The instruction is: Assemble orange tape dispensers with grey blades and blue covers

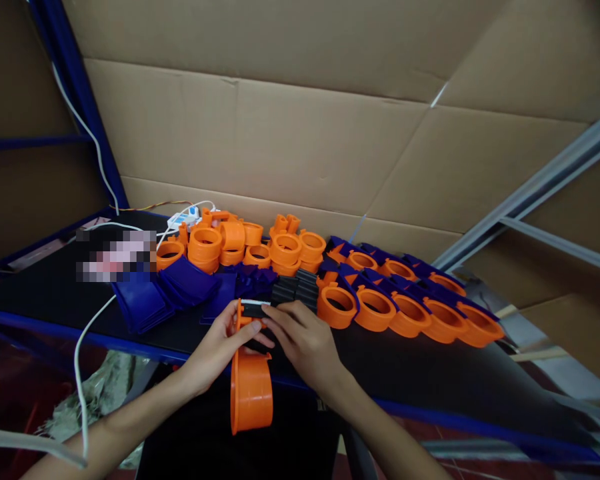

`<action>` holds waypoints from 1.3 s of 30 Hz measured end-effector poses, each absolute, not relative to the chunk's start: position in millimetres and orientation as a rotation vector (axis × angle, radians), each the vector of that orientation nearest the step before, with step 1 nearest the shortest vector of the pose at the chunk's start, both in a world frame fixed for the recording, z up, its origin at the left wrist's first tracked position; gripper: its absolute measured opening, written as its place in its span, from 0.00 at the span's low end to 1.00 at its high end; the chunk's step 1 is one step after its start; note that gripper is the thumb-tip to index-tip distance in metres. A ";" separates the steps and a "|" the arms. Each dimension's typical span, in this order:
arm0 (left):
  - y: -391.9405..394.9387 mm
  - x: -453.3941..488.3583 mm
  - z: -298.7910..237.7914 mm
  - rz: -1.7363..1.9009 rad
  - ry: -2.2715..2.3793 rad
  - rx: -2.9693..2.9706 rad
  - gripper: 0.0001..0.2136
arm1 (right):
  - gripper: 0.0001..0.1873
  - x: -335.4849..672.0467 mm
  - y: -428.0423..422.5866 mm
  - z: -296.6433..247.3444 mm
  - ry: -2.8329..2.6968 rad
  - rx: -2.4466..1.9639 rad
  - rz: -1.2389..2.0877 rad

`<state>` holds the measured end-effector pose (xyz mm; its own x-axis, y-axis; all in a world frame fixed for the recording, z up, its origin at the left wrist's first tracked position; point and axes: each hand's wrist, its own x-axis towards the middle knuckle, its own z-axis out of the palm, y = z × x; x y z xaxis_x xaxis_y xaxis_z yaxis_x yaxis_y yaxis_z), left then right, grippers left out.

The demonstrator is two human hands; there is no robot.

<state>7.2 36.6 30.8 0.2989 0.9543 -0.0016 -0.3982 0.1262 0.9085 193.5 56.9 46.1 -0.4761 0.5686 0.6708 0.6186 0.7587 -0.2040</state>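
Observation:
My left hand [230, 339] is wrapped around the upper arm of an orange plastic ring-shaped part [253, 399], whose wide ring hangs below the hand. A black piece with a white toothed edge [254, 309] lies against the top of that arm. My right hand [307, 340] has its fingers pinched on the right end of the black piece. Exactly how the black piece sits in the orange part is partly hidden by my fingers. Just beyond my hands lies a stack of black ribbed pieces [297, 288].
Several loose orange rings [205, 247] are piled at the back. To the right, rows of orange rings with blue flaps [413, 315] stand on the black tabletop [380, 363]. Flat blue pieces [143, 303] lie left. A white cable [80, 373] hangs over the front edge. Cardboard [280, 140] walls the back.

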 end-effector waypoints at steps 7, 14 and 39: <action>35.4 7.5 27.9 1.096 0.748 0.911 0.17 | 0.15 184.0 41.4 49.1 -2.166 -0.894 -0.041; 33.2 6.0 30.8 1.060 0.712 0.813 0.14 | 0.16 183.0 48.2 54.8 -2.220 -0.878 0.038; 30.6 7.6 38.1 1.162 0.765 0.668 0.15 | 0.13 171.7 163.4 91.4 -2.539 -1.649 0.018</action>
<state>7.6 30.6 38.1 0.2100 0.9613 -0.1782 -0.5440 0.2663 0.7957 171.7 163.4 91.4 -0.4024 0.9111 0.0889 0.9098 0.4088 -0.0719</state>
